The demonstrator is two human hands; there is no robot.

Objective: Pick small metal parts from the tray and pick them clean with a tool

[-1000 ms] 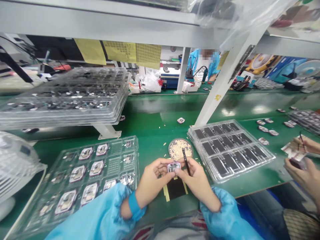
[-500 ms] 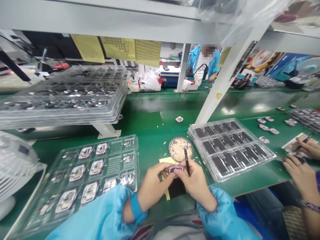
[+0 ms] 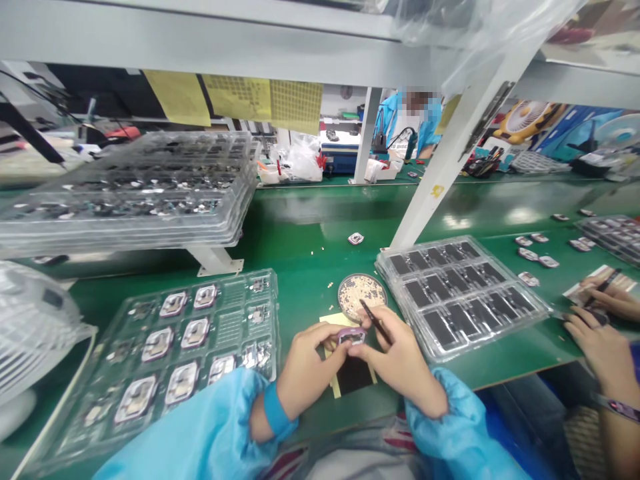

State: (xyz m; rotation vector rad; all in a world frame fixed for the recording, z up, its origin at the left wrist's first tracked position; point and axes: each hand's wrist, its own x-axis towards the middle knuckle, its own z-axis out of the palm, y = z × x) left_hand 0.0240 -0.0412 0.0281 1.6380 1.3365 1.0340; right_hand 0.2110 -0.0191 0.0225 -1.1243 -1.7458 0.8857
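A small purple-framed part (image 3: pixel 351 335) is pinched in my left hand (image 3: pixel 311 358), low in the middle of the view. My right hand (image 3: pixel 399 353) holds a black pen-like tool (image 3: pixel 375 320), tilted up to the left, and its thumb touches the right side of the same part. Just beyond my hands stands a round dish (image 3: pixel 362 295) full of tiny pale and dark pieces. Beneath my hands lie a yellow sheet (image 3: pixel 337 388) and a black flat piece (image 3: pixel 355 377).
At the left a clear tray (image 3: pixel 227 327) carries several framed parts. Stacked trays (image 3: pixel 125 193) stand behind it, near a white fan (image 3: pixel 35 327). Right of the dish are trays of black screens (image 3: pixel 445 293). A co-worker's hands (image 3: pixel 600 340) are at the far right.
The black tool has tipped from nearly upright to a leftward slant. My right hand has shifted slightly right, its fingers more spread out around the tool. The co-worker's tool has also changed angle.
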